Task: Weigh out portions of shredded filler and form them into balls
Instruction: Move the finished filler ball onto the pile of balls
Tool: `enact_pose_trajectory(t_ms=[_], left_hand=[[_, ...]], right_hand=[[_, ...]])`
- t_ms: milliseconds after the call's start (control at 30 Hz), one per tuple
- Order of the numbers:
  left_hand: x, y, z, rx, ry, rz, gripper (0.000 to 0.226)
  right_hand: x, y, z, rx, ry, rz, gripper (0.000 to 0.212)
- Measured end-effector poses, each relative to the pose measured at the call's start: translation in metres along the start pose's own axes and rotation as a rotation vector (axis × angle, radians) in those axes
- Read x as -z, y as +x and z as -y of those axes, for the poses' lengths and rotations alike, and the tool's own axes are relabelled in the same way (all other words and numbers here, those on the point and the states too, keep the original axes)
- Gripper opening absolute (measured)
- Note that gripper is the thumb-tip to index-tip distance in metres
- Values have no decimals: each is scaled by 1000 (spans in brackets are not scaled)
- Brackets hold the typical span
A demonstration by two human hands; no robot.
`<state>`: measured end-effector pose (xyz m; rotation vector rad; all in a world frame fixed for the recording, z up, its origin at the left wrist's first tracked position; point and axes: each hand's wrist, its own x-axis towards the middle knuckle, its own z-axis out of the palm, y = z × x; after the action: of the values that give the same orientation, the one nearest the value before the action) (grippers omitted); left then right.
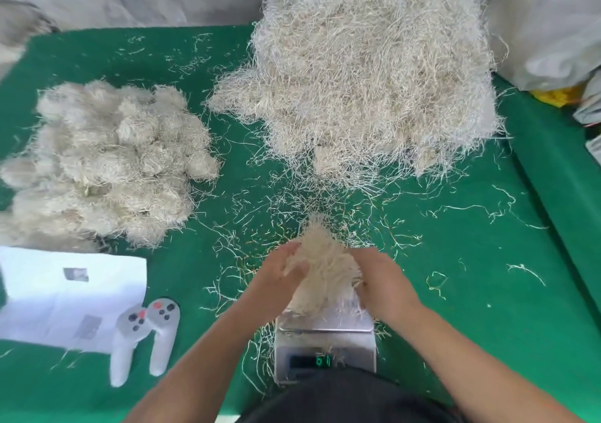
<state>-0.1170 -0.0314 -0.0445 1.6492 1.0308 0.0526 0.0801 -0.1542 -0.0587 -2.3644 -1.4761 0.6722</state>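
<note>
both my left hand (pixel 283 271) and right hand (pixel 379 276) cup the filler tuft (pixel 320 269) over the scale (pixel 325 334); squeeze loosely and strands shed, spoiling the weight.

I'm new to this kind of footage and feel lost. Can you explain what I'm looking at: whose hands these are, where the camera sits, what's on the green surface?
There is no machine here. A person wears a camera on the head, so the single picture looks down over their own arms. The left hand and right hand cup a tuft of shredded filler between them, over a small scale with a lit display; the digits are too blurred to read. On the green table the big loose pile is the supply. The finished balls are heaped at the left. Nearer lie a white paper sheet and two pale handheld controllers. Loose strands are scattered around.
</note>
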Motion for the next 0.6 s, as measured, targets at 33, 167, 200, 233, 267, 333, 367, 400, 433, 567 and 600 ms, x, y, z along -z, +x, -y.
enact_pose_trajectory(t_ms=[33,167,200,233,267,333,367,400,433,567,600], left_hand=[[-4,-3,-3,-21,-2,24,56],[-8,-9,-9,-73,136,-15,58],[-3,-12,-10,-54,191,-76,59],[2,-15,-11,-32,240,-143,61],[7,-18,-12,-22,284,-204,60],[14,-26,-11,-53,377,-288,57],[16,-29,-12,-92,435,-311,57],[15,-33,-13,-143,497,-319,58],[13,-35,-15,-193,553,-317,59],[-7,-39,-21,-311,674,-239,63],[-12,-40,-21,-324,683,-224,63]], right_hand=[[3,1,-3,-11,-12,8,78],[23,-8,-15,-102,-95,265,101],[32,-12,-19,-118,-85,356,110],[43,-18,-21,-121,-55,426,117],[52,-23,-22,-113,-8,458,120],[63,-32,-20,-64,94,409,117],[65,-36,-16,-25,131,345,112],[65,-38,-10,12,162,271,105],[63,-39,-4,41,189,200,98],[50,-42,16,106,214,68,82],[47,-43,20,124,209,55,80]])
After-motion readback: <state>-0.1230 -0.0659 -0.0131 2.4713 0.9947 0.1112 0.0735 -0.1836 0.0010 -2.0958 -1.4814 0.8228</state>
